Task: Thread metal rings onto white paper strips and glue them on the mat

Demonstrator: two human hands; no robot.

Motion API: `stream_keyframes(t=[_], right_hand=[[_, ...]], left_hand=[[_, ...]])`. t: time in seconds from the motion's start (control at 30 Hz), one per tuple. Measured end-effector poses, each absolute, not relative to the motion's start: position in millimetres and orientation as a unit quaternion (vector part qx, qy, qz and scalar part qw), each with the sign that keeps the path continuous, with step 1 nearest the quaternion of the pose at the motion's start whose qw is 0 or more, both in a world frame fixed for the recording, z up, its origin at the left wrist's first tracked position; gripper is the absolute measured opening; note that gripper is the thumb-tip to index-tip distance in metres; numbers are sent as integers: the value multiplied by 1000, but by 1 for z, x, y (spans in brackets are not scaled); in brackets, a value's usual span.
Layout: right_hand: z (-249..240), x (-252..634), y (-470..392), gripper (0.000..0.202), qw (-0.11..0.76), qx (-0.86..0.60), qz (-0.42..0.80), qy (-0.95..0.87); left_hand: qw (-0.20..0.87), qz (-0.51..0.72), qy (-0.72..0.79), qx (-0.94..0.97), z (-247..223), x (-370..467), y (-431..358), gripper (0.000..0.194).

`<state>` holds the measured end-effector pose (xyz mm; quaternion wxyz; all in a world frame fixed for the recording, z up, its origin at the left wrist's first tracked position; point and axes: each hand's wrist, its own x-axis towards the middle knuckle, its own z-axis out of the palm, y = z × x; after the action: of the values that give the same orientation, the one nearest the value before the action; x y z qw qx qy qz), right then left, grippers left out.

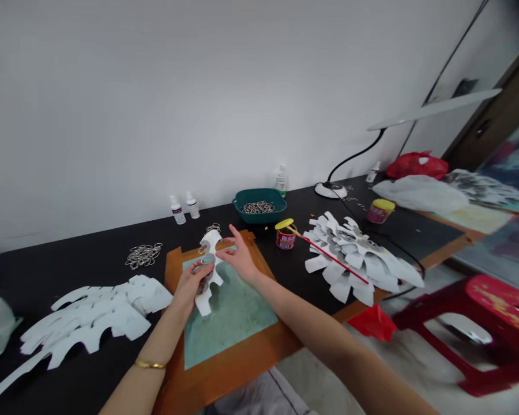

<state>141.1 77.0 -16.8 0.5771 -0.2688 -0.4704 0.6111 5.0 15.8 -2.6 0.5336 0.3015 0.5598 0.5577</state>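
My left hand [194, 281] pinches the white cut-out strip [215, 275]; whether my right hand [241, 259] grips it I cannot tell, and uneven pulling might rip it.

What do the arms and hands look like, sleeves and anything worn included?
The left hand and right hand are ungloved, and no sleeves show. A slim gold-coloured bangle circles the left forearm; the right forearm shows none.

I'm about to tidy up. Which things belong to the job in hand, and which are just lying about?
Likely the job:
white cut-out in the left hand
green mat beneath
loose metal loops
stacked cut-outs at left

Apparently lying about:
red stool
red plastic bag
clear bottle
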Motion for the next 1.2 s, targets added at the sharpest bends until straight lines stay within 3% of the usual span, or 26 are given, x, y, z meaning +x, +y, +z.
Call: stream_keyframes(t=[0.33,0.57,0.73,0.97,1.2], right_hand=[[-24,139,74,118,560,-274,672,-399],[-21,140,65,117,427,-280,776,-371],[-24,141,70,119,457,-289,727,-422],[-25,142,71,115,529,-295,653,-455],[-24,141,72,114,575,-318,639,-401]], left_hand=[[522,557,568,309,-5,1,17,49],[516,588,539,312,-8,3,17,53],[542,589,514,309,-13,1,20,54],[583,608,473,260,-10,6,23,26],[594,607,460,259,-6,7,18,25]])
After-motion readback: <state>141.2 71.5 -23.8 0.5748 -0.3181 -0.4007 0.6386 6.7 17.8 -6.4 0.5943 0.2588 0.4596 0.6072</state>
